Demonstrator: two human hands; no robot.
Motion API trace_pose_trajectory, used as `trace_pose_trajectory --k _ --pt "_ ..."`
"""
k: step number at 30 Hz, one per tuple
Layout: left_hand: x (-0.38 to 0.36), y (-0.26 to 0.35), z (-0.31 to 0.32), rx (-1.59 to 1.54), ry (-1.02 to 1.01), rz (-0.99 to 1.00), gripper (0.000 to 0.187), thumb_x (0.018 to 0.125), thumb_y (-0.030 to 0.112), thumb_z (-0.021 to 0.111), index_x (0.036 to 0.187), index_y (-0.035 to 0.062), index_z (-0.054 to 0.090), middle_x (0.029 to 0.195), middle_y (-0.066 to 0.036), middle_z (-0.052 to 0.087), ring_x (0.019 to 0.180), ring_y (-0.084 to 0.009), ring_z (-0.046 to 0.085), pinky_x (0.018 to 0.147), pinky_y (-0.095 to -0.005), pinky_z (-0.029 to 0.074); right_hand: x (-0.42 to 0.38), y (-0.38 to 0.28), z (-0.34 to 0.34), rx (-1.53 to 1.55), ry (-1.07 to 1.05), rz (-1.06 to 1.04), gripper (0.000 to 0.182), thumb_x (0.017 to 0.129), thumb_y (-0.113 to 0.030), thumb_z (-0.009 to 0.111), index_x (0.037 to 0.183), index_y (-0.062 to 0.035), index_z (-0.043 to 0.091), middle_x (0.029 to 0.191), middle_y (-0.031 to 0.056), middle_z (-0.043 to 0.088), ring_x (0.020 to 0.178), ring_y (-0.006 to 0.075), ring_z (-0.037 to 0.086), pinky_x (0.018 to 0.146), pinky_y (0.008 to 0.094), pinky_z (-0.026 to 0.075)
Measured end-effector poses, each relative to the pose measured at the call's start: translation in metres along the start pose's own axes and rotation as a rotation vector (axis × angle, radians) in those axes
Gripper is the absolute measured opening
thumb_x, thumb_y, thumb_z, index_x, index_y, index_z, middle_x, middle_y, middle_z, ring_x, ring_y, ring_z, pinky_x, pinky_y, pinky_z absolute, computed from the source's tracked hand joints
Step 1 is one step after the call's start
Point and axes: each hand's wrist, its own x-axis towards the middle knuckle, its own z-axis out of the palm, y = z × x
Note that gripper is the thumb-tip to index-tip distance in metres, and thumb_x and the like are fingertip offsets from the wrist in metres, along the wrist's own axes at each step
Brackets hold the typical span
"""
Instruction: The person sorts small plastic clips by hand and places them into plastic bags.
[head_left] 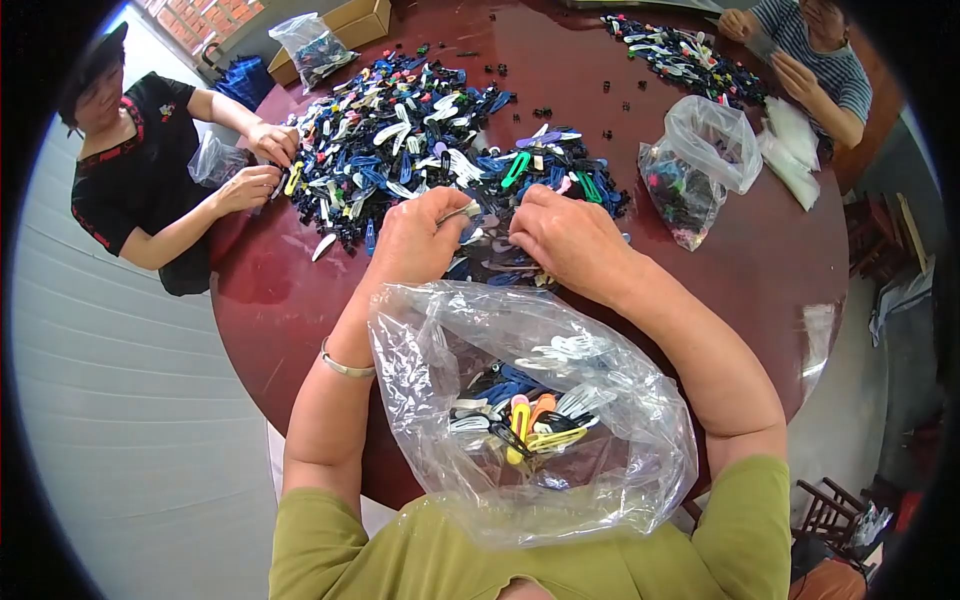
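A large heap of snap hair clips (390,125) in black, white, blue and other colors lies on the round table. At its near edge, my left hand (418,238) is closed, with a small whitish hair clip (462,212) showing between thumb and fingers. My right hand (575,242) is bent over the clips just to the right, its fingertips pinched together; what they hold is hidden. Shiny, dark clips lie between the two hands. Below my forearms, a big clear plastic bag (410,385) stands open toward me, with white, yellow, blue and black clips inside.
A person in black (140,160) handles clips at the left. Another in a striped shirt (850,80) holds a small clear packet at the far right, beside a second heap (680,55). A filled clear bag (690,185) stands right on the dark red table (740,290). Small black clips lie scattered.
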Motion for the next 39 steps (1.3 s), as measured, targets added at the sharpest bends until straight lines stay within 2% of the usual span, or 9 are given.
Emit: trace_pose_trajectory --k 8,12,16,19,20,21,23,28,39 --pt "-0.004 0.006 -0.002 0.358 0.169 0.085 0.014 0.082 0.012 0.067 0.095 0.0057 0.068 0.088 -0.012 0.067 0.075 -0.0263 0.065 0.069 -0.0349 0.051 0.003 0.013 -0.009 0.186 0.088 -0.027 0.016 0.088 -0.017 0.062 0.086 -0.0011 0.064 0.085 0.0138 0.062 0.074 0.0281 0.063 0.065 0.0371 0.050" --pt "-0.005 0.003 -0.003 0.444 0.173 0.057 0.012 0.083 0.017 0.066 0.089 0.0075 0.069 0.091 -0.011 0.066 0.082 -0.0315 0.065 0.072 -0.0394 0.051 0.004 -0.009 -0.057 0.830 -0.119 0.303 0.015 0.089 -0.015 0.064 0.089 -0.0006 0.066 0.072 0.0008 0.061 0.067 0.0074 0.052 0.059 0.0263 0.043" --pt "-0.005 0.003 -0.006 0.433 0.113 0.018 0.012 0.083 0.017 0.065 0.089 0.0081 0.070 0.093 -0.011 0.066 0.083 -0.0322 0.065 0.073 -0.0406 0.051 -0.006 -0.051 -0.106 1.009 -0.283 0.255 0.009 0.087 -0.009 0.066 0.083 -0.0008 0.065 0.073 -0.0002 0.062 0.063 0.0041 0.053 0.054 0.0201 0.041" --pt "-0.006 0.001 -0.006 0.436 0.083 0.049 0.013 0.084 0.016 0.061 0.088 0.0071 0.069 0.092 -0.013 0.064 0.083 -0.0347 0.064 0.073 -0.0437 0.051 -0.012 -0.058 -0.100 0.887 -0.279 -0.153 0.006 0.084 -0.006 0.068 0.082 -0.0001 0.067 0.075 0.0036 0.066 0.065 0.0063 0.058 0.055 0.0215 0.044" --pt "-0.006 0.000 -0.006 0.436 0.074 0.069 0.014 0.085 0.016 0.059 0.088 0.0065 0.068 0.092 -0.014 0.064 0.082 -0.0360 0.064 0.073 -0.0453 0.051 -0.010 -0.064 -0.104 0.855 -0.350 0.026 0.004 0.082 -0.003 0.069 0.083 0.0003 0.069 0.075 0.0052 0.066 0.069 0.0103 0.062 0.057 0.0241 0.047" --pt "-0.007 0.003 -0.007 0.424 0.054 0.054 0.014 0.085 0.015 0.058 0.089 0.0061 0.069 0.093 -0.014 0.063 0.083 -0.0365 0.064 0.074 -0.0457 0.051 -0.007 -0.056 -0.080 0.729 -0.033 -0.159 0.006 0.081 -0.004 0.069 0.086 -0.0009 0.069 0.077 0.0048 0.065 0.068 0.0113 0.061 0.057 0.0256 0.047" --pt "-0.010 0.010 -0.010 0.401 0.013 0.026 0.017 0.084 0.013 0.057 0.092 0.0053 0.069 0.095 -0.016 0.063 0.085 -0.0375 0.064 0.076 -0.0464 0.051 0.003 -0.035 -0.046 0.544 0.123 -0.041 0.009 0.080 -0.005 0.069 0.089 -0.0025 0.069 0.081 0.0056 0.065 0.068 0.0155 0.061 0.060 0.0291 0.048" --pt "-0.008 0.013 -0.010 0.500 -0.050 -0.017 0.018 0.083 0.015 0.060 0.095 0.0050 0.069 0.101 -0.015 0.062 0.089 -0.0362 0.063 0.079 -0.0448 0.050 0.002 0.002 -0.008 0.166 0.003 -0.014 0.013 0.081 -0.016 0.068 0.090 -0.0080 0.072 0.087 0.0087 0.063 0.080 0.0290 0.064 0.070 0.0408 0.051" --pt "-0.007 0.012 -0.007 0.505 -0.038 -0.025 0.015 0.082 0.018 0.066 0.091 0.0062 0.070 0.096 -0.011 0.063 0.087 -0.0326 0.063 0.077 -0.0418 0.050 -0.002 -0.006 -0.006 -0.004 0.022 -0.048 0.018 0.078 -0.021 0.072 0.092 -0.0087 0.071 0.089 0.0077 0.060 0.078 0.0268 0.063 0.067 0.0385 0.050"
